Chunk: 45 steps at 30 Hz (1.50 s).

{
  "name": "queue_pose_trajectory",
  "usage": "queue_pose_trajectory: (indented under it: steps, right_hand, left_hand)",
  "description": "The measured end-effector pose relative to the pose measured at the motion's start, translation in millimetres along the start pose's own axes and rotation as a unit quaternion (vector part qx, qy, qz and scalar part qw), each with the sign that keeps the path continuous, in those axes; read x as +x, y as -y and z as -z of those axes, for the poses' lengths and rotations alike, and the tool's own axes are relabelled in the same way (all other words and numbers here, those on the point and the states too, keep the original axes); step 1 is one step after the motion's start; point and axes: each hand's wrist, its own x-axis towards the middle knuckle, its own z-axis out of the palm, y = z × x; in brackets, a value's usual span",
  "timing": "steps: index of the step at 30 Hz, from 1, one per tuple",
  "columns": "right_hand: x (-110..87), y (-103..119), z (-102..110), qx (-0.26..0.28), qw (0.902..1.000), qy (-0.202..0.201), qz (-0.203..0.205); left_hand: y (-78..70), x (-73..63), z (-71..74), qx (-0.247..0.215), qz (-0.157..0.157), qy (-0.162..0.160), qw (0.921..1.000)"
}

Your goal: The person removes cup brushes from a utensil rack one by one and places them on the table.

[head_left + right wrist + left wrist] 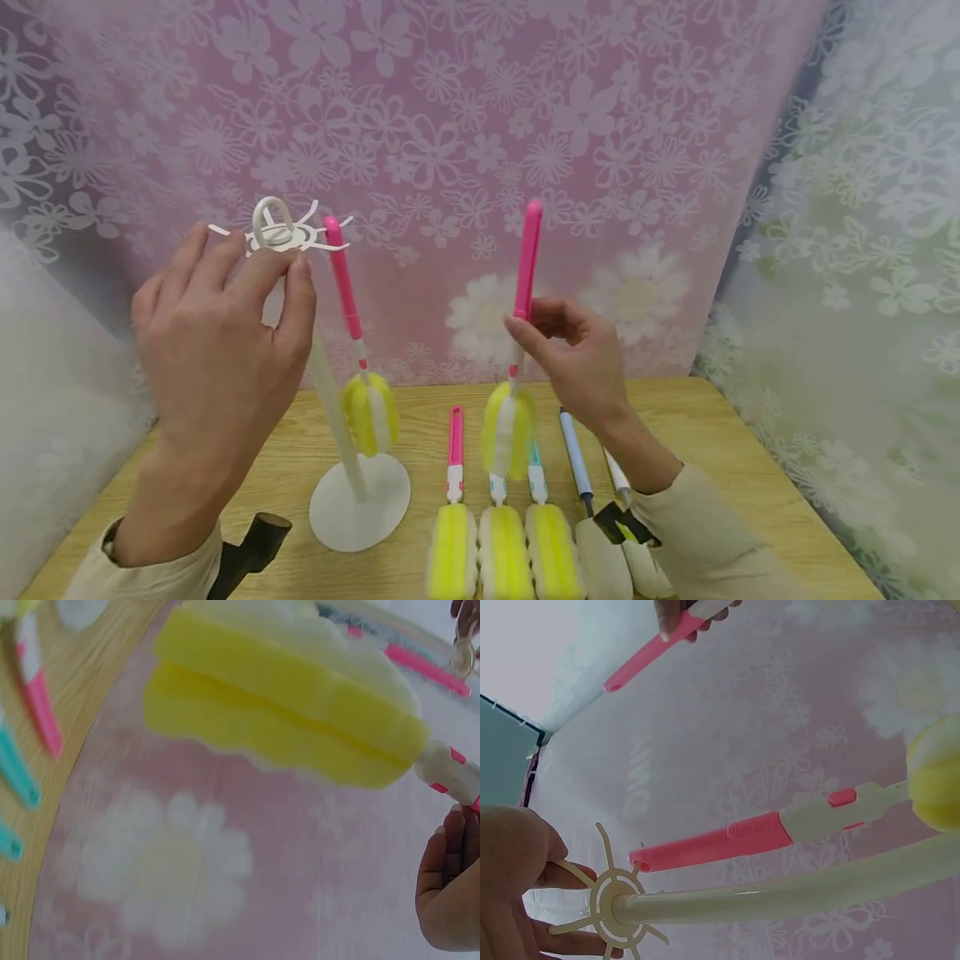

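My left hand (225, 333) holds the hooked top (285, 237) of a white stand, its fingers among the prongs in the left wrist view. From one prong hangs a sponge brush with a pink handle (345, 283) and a yellow-and-white head (371, 414). My right hand (581, 350) pinches a second pink-handled bottle brush (528, 258) upright, sponge head (510, 429) down, to the right of the stand and apart from it. In the right wrist view that yellow sponge head (285, 697) fills the upper part, and fingers (450, 855) grip near its collar.
On the wooden table (262, 467) stands the round white base (360, 508). Several more brushes lie in a row at the front: one with a pink handle (456, 437), others teal, one with a blue handle (576, 454). A flowered pink curtain (465, 125) hangs behind.
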Motion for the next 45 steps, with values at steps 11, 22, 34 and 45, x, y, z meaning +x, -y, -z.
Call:
queue_pose_trajectory:
  steps: [11,22,34,45]
  right_hand:
    - [-22.2,-44,135,-0.199,0.9745,-0.076,-0.069]
    - [-62.0,-92,224,-0.347,0.9076,-0.004,-0.237]
    - [-93.9,-156,248,-0.355,0.845,0.181,-0.357]
    - [-99.2,-185,228,-0.329,0.8354,0.228,-0.377]
  left_hand:
    - [-0.8,-1.2,-2.8,-0.003,0.002,-0.014,0.9999]
    - [-0.1,-0.1,-1.0,0.004,-0.018,-0.022,0.9996]
    - [-0.4,-1.7,-3.7,0.0,0.0,-0.019,0.9998]
    - [-0.4,-0.4,-2.6,0.003,0.003,-0.009,1.0]
